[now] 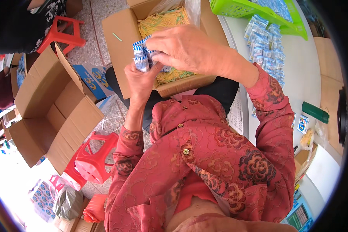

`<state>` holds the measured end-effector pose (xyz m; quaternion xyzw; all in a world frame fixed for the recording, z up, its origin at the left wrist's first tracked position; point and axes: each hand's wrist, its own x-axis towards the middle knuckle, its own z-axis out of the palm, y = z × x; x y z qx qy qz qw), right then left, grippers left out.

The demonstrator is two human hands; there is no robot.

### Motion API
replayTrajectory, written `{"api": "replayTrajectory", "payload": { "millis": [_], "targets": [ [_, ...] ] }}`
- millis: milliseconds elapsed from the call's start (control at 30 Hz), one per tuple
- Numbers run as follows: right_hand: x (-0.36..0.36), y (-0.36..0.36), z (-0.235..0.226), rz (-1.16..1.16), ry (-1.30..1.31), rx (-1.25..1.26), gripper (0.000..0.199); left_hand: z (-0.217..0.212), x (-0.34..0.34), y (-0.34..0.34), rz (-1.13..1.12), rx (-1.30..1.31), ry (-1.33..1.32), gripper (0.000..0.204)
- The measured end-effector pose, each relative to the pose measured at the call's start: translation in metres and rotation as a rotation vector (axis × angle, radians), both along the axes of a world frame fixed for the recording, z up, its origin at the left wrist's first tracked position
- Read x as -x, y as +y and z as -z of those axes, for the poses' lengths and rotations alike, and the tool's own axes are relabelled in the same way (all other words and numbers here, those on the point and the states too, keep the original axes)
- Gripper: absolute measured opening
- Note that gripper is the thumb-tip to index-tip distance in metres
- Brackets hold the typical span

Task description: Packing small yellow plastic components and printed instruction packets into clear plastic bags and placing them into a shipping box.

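Observation:
My left hand (pixel 140 80) grips a small stack of blue-and-white striped packets (pixel 141 55) from below. My right hand (pixel 183 47) reaches across from the right and pinches the top of the same stack with its fingertips. Both hands hover over a cardboard box (pixel 121 36) on my lap, which holds a heap of yellow rubber bands (pixel 163 20) in a clear bag. More of the same packets (pixel 267 48) lie piled on the white table (pixel 303 73) to my right.
A large open cardboard box (pixel 50 112) stands on the floor at my left, with red plastic stools (pixel 94 154) beside it. A green plastic basket (pixel 255 9) and a dark green cylinder (pixel 315 112) rest on the table. Another seated person (pixel 23 23) is at the far upper left.

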<state>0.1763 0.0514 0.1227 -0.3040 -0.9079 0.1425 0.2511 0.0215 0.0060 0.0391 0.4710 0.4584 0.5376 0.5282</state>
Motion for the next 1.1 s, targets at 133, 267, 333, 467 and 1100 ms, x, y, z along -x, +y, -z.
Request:
{"api": "replayTrajectory", "payload": {
  "millis": [133, 267, 333, 467, 1100],
  "targets": [
    [0.005, -0.005, 0.003, 0.028, -0.057, 0.028, 0.008, 0.006, 0.001, -0.003, -0.050, 0.000, 0.075, 0.011],
    [0.003, -0.007, 0.013, 0.038, 0.042, 0.039, 0.007, 0.007, -0.008, -0.006, -0.051, 0.036, -0.083, 0.011],
    [0.002, -0.009, 0.014, 0.059, 0.051, 0.055, 0.007, 0.011, -0.007, -0.006, -0.054, 0.036, -0.065, 0.012],
    [-0.001, -0.008, 0.014, 0.041, 0.102, 0.118, 0.016, 0.009, -0.005, -0.007, -0.042, 0.046, -0.045, 0.015],
    [-0.051, 0.076, 0.159, 0.393, 0.368, 0.998, 0.017, 0.023, 0.021, -0.013, -0.118, 0.082, -0.036, 0.027]
  ]
}}
